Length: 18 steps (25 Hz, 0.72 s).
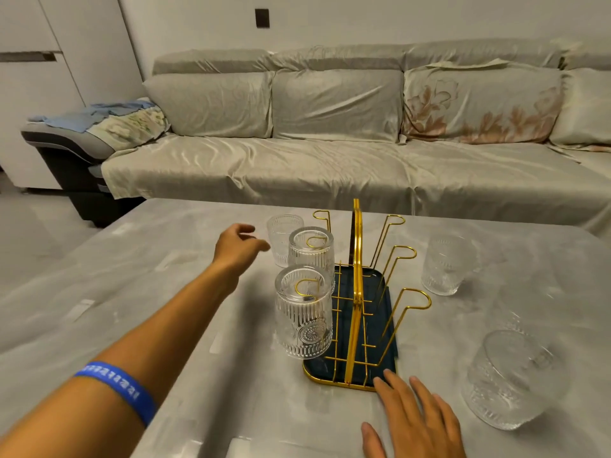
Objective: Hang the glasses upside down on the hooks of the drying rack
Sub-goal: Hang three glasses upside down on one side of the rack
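A gold wire drying rack (356, 292) on a dark tray stands mid-table. Two ribbed clear glasses hang upside down on its left hooks, the near glass (303, 312) and the middle glass (310, 252). Behind them an upright glass (281, 236) stands on the table beside the empty far left hook. My left hand (236, 247) reaches toward that glass, fingers apart, just short of it. My right hand (416, 421) lies flat on the table, fingertips touching the tray's near right corner. The three right hooks are bare. Two more glasses stand right of the rack, a far glass (446, 264) and a near glass (512, 380).
The grey marble-pattern table (185, 325) runs toward a cloth-covered sofa (330, 153) behind its far edge. A blue band circles my left forearm (115, 390). Folded cloths lie on the sofa's left arm.
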Available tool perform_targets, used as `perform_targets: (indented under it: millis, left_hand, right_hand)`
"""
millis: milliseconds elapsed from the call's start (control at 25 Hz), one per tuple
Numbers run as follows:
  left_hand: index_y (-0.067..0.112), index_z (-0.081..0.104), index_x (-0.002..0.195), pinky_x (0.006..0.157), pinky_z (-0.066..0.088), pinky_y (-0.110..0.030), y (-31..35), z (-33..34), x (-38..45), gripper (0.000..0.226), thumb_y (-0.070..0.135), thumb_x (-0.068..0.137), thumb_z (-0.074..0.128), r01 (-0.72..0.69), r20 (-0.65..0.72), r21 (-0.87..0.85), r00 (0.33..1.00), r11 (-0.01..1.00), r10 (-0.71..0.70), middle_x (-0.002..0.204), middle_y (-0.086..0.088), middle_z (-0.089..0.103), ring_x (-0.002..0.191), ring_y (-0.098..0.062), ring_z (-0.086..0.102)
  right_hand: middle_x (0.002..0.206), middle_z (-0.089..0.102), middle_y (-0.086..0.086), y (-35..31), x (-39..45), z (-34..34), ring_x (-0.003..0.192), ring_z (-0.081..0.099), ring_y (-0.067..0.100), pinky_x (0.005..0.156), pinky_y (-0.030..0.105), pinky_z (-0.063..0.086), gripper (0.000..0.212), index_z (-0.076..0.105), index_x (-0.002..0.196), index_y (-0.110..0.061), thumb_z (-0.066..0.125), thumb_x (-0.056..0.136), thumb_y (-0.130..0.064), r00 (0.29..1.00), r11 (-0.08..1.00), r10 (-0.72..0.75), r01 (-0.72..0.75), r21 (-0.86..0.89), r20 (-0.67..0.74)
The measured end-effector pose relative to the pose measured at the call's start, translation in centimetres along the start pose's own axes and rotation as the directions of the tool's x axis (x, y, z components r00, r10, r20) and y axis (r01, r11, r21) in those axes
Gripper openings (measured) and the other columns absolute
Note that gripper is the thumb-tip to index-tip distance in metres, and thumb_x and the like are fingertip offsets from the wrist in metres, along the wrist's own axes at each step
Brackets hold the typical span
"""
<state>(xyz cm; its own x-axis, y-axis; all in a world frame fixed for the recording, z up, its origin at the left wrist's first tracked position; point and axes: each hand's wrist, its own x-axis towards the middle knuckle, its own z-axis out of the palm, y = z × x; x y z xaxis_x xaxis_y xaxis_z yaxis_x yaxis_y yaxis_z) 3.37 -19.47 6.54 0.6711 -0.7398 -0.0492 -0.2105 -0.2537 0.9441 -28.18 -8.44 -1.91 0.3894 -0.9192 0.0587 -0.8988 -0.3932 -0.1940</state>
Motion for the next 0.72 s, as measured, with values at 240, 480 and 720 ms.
perform_targets:
  millis: [240, 480, 720]
  left_hand:
    - [0.012, 0.039, 0.141, 0.104, 0.042, -0.055, -4.4, 5.0, 3.0, 0.074, 0.016, 0.079, 0.078, -0.062, 0.163, 0.121, 0.986, 0.991, 0.042, 0.141, -0.015, 0.051, 0.122, -0.037, 0.053]
    - [0.012, 0.05, 0.117, 0.084, 0.048, -0.041, -3.8, 6.4, 3.6, 0.042, 0.016, 0.082, 0.073, -0.05, 0.034, 0.251, 0.999, 0.967, 0.043, 0.123, -0.016, 0.062, 0.098, -0.033, 0.059]
    - [0.015, 0.054, 0.108, 0.079, 0.056, -0.044, -2.3, 2.5, 1.0, 0.063, 0.045, 0.061, 0.085, -0.079, -0.091, 0.098, 0.992, 0.992, 0.088, 0.106, -0.009, 0.065, 0.088, -0.024, 0.063]
  right_hand:
    - [0.111, 0.071, -0.003, 0.3, 0.1, -0.9, 0.097, 0.069, 0.027, 0.079, 0.046, 0.054, 0.057, 0.073, 0.102, -0.026, 0.035, 0.077, -0.06, 0.998, 1.0, -0.024, 0.024, 0.009, 0.053]
    - [0.113, 0.07, 0.008, 0.5, -0.1, -0.9, 0.094, 0.069, 0.031, 0.084, 0.045, 0.046, 0.08, 0.075, 0.098, -0.025, 0.004, 0.089, -0.06, 0.996, 0.999, 0.037, -0.039, 0.026, 0.086]
    - [0.104, 0.073, 0.007, 0.4, 0.2, -1.0, 0.085, 0.072, 0.029, 0.069, 0.046, 0.057, 0.084, 0.077, 0.094, -0.025, 0.001, 0.09, -0.06, 1.0, 1.0, 0.027, -0.027, -0.015, 0.012]
